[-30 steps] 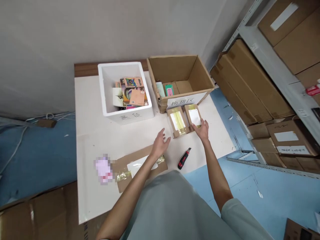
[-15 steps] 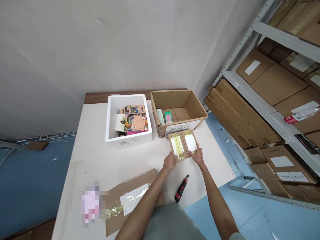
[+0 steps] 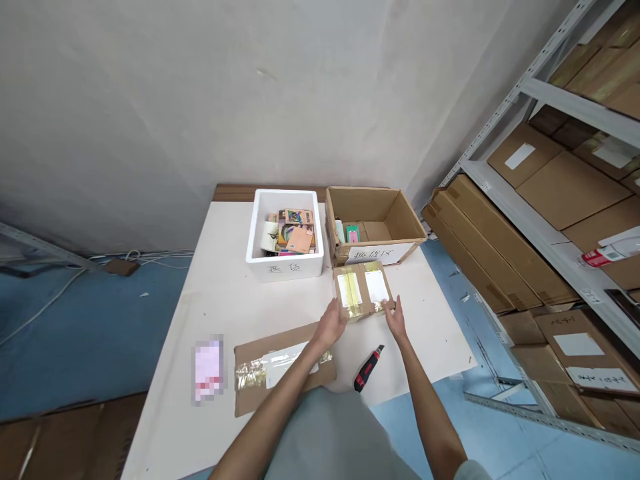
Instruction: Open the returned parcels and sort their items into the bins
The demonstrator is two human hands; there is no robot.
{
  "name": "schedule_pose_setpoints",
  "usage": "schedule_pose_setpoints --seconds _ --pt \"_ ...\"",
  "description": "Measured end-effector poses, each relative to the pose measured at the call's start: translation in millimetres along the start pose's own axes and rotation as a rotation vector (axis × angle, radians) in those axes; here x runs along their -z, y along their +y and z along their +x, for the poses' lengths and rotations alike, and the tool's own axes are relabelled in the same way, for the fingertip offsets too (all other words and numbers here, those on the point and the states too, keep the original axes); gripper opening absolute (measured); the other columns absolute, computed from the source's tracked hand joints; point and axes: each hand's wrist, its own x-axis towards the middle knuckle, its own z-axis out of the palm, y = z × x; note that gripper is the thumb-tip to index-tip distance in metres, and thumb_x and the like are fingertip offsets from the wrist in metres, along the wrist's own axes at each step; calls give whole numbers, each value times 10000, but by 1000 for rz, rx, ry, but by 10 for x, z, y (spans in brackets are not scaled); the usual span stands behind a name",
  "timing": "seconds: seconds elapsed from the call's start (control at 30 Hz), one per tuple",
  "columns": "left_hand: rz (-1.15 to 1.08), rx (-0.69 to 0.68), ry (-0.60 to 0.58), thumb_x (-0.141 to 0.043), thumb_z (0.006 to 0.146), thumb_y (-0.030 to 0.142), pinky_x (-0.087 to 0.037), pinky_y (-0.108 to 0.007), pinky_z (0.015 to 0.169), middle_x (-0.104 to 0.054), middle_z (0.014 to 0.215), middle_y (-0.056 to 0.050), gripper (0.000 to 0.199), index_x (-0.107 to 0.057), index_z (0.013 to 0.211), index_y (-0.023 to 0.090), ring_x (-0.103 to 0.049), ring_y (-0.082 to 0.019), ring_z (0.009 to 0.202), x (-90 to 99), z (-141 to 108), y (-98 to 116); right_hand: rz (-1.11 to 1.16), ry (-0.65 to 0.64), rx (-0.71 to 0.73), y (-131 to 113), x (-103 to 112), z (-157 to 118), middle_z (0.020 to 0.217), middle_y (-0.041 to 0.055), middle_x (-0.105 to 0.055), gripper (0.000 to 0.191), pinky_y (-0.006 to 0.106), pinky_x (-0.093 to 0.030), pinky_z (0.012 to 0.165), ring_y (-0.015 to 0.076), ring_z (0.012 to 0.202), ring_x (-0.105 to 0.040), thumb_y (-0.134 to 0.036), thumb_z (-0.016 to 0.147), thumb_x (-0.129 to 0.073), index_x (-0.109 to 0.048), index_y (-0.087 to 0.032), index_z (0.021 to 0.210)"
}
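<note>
A small cardboard box (image 3: 367, 309) with yellowish tape and two white labels is on the table, just in front of the open carton. My left hand (image 3: 331, 324) is at its near left corner, the fingers along the side. My right hand (image 3: 395, 321) grips the near right corner, thumb on top. Between my forearms lies a red and black utility knife (image 3: 367, 370), blade pointing away from me. A flat piece of cardboard (image 3: 250, 399) with tape and a white label lies under my left forearm, which hides part of it.
A white foam box (image 3: 285, 270) holds books and small packets. Beside it, a cardboard carton (image 3: 415, 235) contains a green and pink item. A pixelated pinkish item (image 3: 207, 370) lies on the table (image 3: 185, 333) at left. Shelves (image 3: 550, 233) stacked with boxes stand at right.
The camera view has shifted, so the table things appear further right. The small box now shows more of its near side, and my left hand has changed its hold along the left side.
</note>
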Motion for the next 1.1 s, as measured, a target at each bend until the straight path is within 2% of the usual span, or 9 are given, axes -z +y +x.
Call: schedule_pose_setpoints --seconds 0.13,0.27,0.4,0.53,0.63,0.77,0.83,0.97,1.1 --pt "-121 -119 387 -572 1016 358 -371 -514 1356 -499 1727 -180 595 -549 1589 202 -463 -331 1626 377 -603 -605 -71 35 -138 319 -44 -577 1593 378 -542 1187 517 -508 1182 449 1425 -635 -816 956 -413 -237 60 1737" --pt "-104 7 702 -628 985 493 -283 -626 1386 -492 1718 -203 664 -562 1577 201 -381 -403 1665 697 -1278 -1347 -343 -109 -255 611 -310 -1270 1516 399 -588 1227 575 -513 1143 518 1413 -636 -739 896 -599 -223 72 1735" --pt "-221 238 715 -721 920 655 -334 -629 1358 -453 1731 -263 920 -478 1648 148 -419 -451 1635 764 -1806 -1797 -435 -198 -237 643 -523 -1654 1549 363 -569 1120 597 -540 1082 494 1319 -704 -548 907 -620 -148 -21 1775" --pt "-403 241 630 -728 935 666 -515 -567 1244 -539 1669 -252 900 -489 1645 168 -624 -399 1478 632 -2090 -1850 -435 -253 -141 571 -534 -1665 1476 342 -632 1036 565 -542 1110 464 1313 -707 -392 857 -610 -249 17 1738" --pt "-435 205 632 -710 970 614 -577 -529 1185 -617 1603 -227 794 -539 1610 175 -705 -365 1372 516 -2178 -1785 -412 -301 -42 500 -439 -1615 1389 237 -716 908 492 -555 1124 396 1335 -695 -387 832 -588 -434 -46 1660" --pt "-408 186 649 -691 1002 547 -593 -499 1162 -638 1583 -212 748 -534 1620 156 -745 -329 1272 435 -2250 -1739 -232 -401 74 262 -238 -1602 1079 83 -780 758 421 -637 890 288 928 -779 -447 887 -494 -515 -142 1581" --pt "-365 170 639 -673 1013 518 -613 -479 1120 -644 1569 -194 731 -527 1636 164 -761 -297 1179 431 -2285 -1736 -168 -413 143 49 -141 -1600 974 42 -763 699 383 -631 802 249 784 -747 -447 904 -484 -542 -167 1542" --pt "-270 122 578 -610 1047 516 -646 -416 1014 -620 1555 -141 618 -601 1598 235 -742 -243 1078 464 -2313 -1742 -250 -450 380 -531 -34 -1601 1055 59 -783 583 365 -620 776 232 769 -721 -509 1023 -473 -593 -215 1512" --pt "-262 95 557 -574 1065 508 -646 -411 994 -645 1491 -114 493 -702 1472 261 -733 -211 994 511 -2248 -1792 -431 -702 705 -1191 -109 -1715 1239 111 -821 541 370 -600 898 278 1000 -784 -575 1133 -455 -662 -214 1479"
